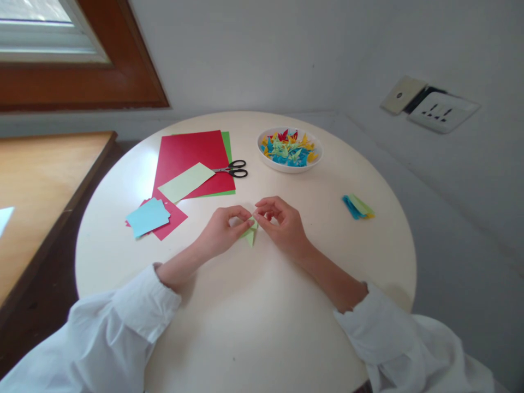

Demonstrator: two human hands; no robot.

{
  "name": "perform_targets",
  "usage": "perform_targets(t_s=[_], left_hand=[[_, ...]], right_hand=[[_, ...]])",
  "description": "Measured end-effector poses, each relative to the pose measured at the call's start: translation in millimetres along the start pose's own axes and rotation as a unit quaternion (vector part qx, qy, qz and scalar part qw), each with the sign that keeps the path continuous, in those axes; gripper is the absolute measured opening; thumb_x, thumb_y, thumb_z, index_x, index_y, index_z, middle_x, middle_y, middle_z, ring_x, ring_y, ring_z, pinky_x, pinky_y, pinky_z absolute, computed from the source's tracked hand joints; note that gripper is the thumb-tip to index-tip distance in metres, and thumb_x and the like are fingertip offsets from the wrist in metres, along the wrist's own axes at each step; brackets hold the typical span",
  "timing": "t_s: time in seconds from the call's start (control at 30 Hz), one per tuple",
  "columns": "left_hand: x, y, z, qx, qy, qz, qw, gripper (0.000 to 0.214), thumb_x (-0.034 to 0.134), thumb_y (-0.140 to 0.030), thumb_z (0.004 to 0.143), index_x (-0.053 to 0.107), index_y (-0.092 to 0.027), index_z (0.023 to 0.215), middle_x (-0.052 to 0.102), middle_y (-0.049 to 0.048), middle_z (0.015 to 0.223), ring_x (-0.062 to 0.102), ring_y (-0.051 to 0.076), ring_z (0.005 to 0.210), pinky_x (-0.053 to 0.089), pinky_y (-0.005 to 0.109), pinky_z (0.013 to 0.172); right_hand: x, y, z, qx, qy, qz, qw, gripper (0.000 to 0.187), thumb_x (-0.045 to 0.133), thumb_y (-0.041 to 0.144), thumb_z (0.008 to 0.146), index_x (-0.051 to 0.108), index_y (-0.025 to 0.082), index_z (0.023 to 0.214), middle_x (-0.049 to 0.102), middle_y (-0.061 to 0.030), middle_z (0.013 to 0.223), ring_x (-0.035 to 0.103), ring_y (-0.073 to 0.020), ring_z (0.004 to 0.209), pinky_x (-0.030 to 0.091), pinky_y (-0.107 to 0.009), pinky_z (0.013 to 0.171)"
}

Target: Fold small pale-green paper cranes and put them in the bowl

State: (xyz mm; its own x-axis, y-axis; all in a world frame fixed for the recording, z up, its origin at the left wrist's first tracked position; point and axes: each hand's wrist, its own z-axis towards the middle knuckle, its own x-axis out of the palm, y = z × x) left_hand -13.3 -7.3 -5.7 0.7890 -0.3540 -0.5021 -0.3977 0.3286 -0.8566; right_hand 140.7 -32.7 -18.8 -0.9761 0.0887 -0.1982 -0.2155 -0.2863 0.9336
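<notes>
From the head camera, the view looks down on a round cream table that fills most of the frame. Both hands meet just ahead of its middle. The left hand pinches a small pale green folded paper between thumb and forefinger. The right hand grips the same piece from the other side, fingertips curled onto its upper edge.

The paper sits low, its lower point touching or just above the tabletop; I cannot tell which. Holding it from both sides likely keeps the small piece from slipping or springing open. Both forearms rest on the table, which probably steadies the fingers.

The supplies lie to the left of the hands, apart from them:
- A red sheet lies over a green sheet.
- A pale green strip lies across the red.
- Black scissors lie closed at the sheets' right edge, handles to the right.
- Light blue squares are stacked on a smaller red piece.

Beyond the hands, a white bowl holds many small folded paper shapes in blue, yellow, green and red, gathered so they do not scatter. To the right, well apart, lies a little stack of coloured slips. A wall socket is on the wall behind.
</notes>
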Motion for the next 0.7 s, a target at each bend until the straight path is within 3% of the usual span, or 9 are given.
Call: perform_targets(t_s=[0.7], left_hand=[[2.2, 0.2, -1.5, -0.005, -0.017, -0.013, 1.000, 0.012, 0.056, -0.020, 0.074, 0.062, -0.014, 0.065, 0.065, -0.0014, 0.064, 0.054, 0.010, 0.058, 0.042, 0.020, 0.057]], right_hand=[[1.4, -0.5, 1.5, 0.023, -0.011, 0.054, 0.998, 0.019, 0.064, 0.021, 0.068, 0.056, 0.020, 0.085, 0.060, 0.0030, 0.067, 0.057, -0.0102, 0.062, 0.045, -0.024, 0.059]])
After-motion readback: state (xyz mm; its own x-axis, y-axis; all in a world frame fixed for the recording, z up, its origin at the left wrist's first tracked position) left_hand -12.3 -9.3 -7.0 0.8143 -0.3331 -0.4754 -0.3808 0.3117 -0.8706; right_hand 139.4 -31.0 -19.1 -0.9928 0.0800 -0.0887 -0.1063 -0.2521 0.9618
